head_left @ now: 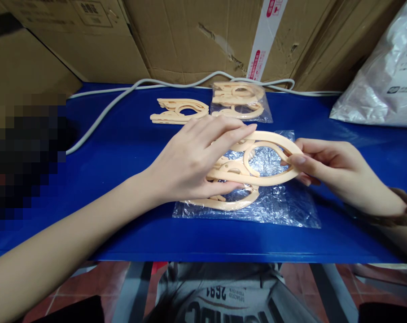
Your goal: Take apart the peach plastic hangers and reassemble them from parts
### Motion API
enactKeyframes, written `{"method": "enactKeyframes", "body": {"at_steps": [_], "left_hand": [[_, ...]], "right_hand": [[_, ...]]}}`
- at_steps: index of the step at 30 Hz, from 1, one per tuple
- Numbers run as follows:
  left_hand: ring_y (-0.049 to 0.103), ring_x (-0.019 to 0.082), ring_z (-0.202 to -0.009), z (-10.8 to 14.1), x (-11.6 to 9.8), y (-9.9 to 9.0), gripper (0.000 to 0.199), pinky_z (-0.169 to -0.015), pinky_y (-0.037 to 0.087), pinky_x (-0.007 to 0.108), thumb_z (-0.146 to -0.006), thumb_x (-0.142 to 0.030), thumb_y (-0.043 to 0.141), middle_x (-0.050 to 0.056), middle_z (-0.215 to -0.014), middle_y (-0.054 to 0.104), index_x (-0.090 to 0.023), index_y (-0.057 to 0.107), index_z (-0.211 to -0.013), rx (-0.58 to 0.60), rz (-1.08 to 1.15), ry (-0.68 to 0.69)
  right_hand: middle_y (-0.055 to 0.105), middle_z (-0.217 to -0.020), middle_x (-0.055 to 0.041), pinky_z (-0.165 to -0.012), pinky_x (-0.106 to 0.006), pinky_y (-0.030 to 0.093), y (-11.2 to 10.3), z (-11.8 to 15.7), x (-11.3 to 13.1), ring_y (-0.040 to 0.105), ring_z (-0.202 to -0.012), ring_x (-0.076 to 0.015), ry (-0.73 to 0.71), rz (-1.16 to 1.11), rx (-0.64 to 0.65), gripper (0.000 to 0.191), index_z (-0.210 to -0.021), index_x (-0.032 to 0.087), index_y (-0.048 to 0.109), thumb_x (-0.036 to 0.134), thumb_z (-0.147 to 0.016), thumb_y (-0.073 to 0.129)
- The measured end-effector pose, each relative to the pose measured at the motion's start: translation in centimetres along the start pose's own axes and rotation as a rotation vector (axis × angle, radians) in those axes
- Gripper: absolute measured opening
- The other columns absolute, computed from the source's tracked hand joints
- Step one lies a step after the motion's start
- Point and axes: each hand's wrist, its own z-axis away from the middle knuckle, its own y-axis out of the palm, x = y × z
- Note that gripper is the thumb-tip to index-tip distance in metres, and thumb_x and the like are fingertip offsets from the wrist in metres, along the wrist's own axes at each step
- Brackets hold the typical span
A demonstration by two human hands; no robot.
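Mid-frame, the left hand (193, 157) and right hand (339, 172) grip a folding hanger (273, 180) by opposite ends, likely steadying it over the plastic bag (284, 208).

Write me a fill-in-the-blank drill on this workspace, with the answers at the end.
The tabletop is coloured ____.
A brown band circles the person's ____ wrist.
A white ____ runs along the back of the tabletop, near the cardboard.
The left hand and right hand hold a cream hanger over a clear plastic ____.

Missing words: blue; right; cable; bag
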Motion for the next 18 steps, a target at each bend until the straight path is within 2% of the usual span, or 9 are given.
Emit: {"method": "enactKeyframes", "body": {"at_steps": [4, 5, 7, 8, 9, 10, 11, 13, 18], "left_hand": [[0.061, 0.033, -0.136, 0.1, 0.1, 0.1, 0.069, -0.114, 0.051, 0.052, -0.095, -0.055, 0.066, 0.015, -0.146, 0.064, -0.019, 0.05, -0.152, -0.044, -0.028, 0.044], [0.061, 0.033, -0.136, 0.1, 0.0, 0.1, 0.068, -0.114, 0.051, 0.051, -0.096, -0.055, 0.065, 0.016, -0.145, 0.065, -0.017, 0.051, -0.151, -0.055, -0.036, 0.049], [0.062, 0.031, -0.134, 0.1, -0.1, 0.2, 0.066, -0.113, 0.052, 0.049, -0.097, -0.055, 0.064, 0.017, -0.143, 0.065, -0.015, 0.052, -0.149, -0.076, -0.046, 0.054], [0.062, 0.031, -0.133, 0.1, -0.2, 0.3, 0.066, -0.112, 0.052, 0.049, -0.098, -0.055, 0.064, 0.017, -0.142, 0.066, -0.014, 0.052, -0.148, -0.083, -0.048, 0.052], [0.062, 0.031, -0.132, 0.1, -0.4, 0.3, 0.066, -0.111, 0.052, 0.049, -0.097, -0.054, 0.065, 0.017, -0.142, 0.066, -0.015, 0.052, -0.149, -0.084, -0.049, 0.046], [0.063, 0.031, -0.131, 0.1, -0.6, 0.4, 0.066, -0.109, 0.053, 0.049, -0.097, -0.053, 0.066, 0.016, -0.141, 0.066, -0.016, 0.051, -0.149, -0.084, -0.047, 0.041], [0.064, 0.031, -0.13, 0.1, -0.8, 0.5, 0.067, -0.107, 0.053, 0.05, -0.096, -0.052, 0.067, 0.016, -0.141, 0.066, -0.018, 0.05, -0.15, -0.082, -0.044, 0.035], [0.065, 0.033, -0.128, 0.1, -1.3, 0.7, 0.067, -0.103, 0.054, 0.05, -0.095, -0.05, 0.069, 0.015, -0.141, 0.066, -0.019, 0.049, -0.151, -0.079, -0.038, 0.025], [0.065, 0.034, -0.125, 0.0, -2.5, 1.0, 0.068, -0.098, 0.053, 0.047, -0.094, -0.049, 0.071, 0.018, -0.14, 0.066, -0.016, 0.049, -0.148, -0.078, -0.034, 0.032]], "right_hand": [[0.049, -0.06, 0.0044, -0.049, -0.021, 0.033, 0.1, 0.2, -0.3, 0.042, -0.055, -0.0059, -0.027, 0.062, -0.037, 0.045, -0.069, 0.018, 0.054, 0.046, -0.105, 0.058], [0.054, -0.066, 0.0037, -0.053, -0.021, 0.037, 0.1, 0.3, -0.4, 0.046, -0.059, -0.0066, -0.042, 0.101, -0.067, 0.04, -0.074, 0.019, 0.059, 0.045, -0.105, 0.059], [0.069, -0.095, 0.0004, -0.066, -0.023, 0.047, 0.2, 0.4, -0.7, 0.06, -0.078, -0.0106, -0.123, 0.217, -0.132, 0.023, -0.104, 0.022, 0.068, 0.045, -0.101, 0.065], [0.069, -0.114, -0.0024, -0.075, -0.026, 0.051, 0.3, 0.4, -0.8, 0.064, -0.092, -0.0147, -0.192, 0.298, -0.154, 0.036, -0.125, 0.024, 0.065, 0.047, -0.097, 0.07], [0.065, -0.131, -0.0057, -0.085, -0.031, 0.054, 0.3, 0.5, -0.8, 0.064, -0.108, -0.02, -0.271, 0.388, -0.163, 0.057, -0.141, 0.026, 0.057, 0.05, -0.092, 0.076], [0.06, -0.14, -0.0091, -0.094, -0.036, 0.054, 0.4, 0.5, -0.8, 0.062, -0.119, -0.0251, -0.352, 0.482, -0.16, 0.075, -0.15, 0.026, 0.049, 0.053, -0.088, 0.08], [0.058, -0.143, -0.0117, -0.099, -0.041, 0.053, 0.4, 0.6, -0.8, 0.059, -0.125, -0.0293, -0.426, 0.569, -0.152, 0.083, -0.153, 0.025, 0.046, 0.056, -0.085, 0.082], [0.058, -0.142, -0.0135, -0.104, -0.048, 0.052, 0.6, 0.7, -0.4, 0.058, -0.129, -0.0339, -0.491, 0.7, -0.139, 0.083, -0.156, 0.027, 0.044, 0.057, -0.087, 0.079], [0.063, -0.143, -0.0059, -0.093, -0.051, 0.052, 1.3, 1.2, 0.8, 0.064, -0.119, -0.0364, -0.49, 0.881, -0.139, 0.074, -0.161, 0.042, 0.035, 0.056, -0.096, 0.068]]}}
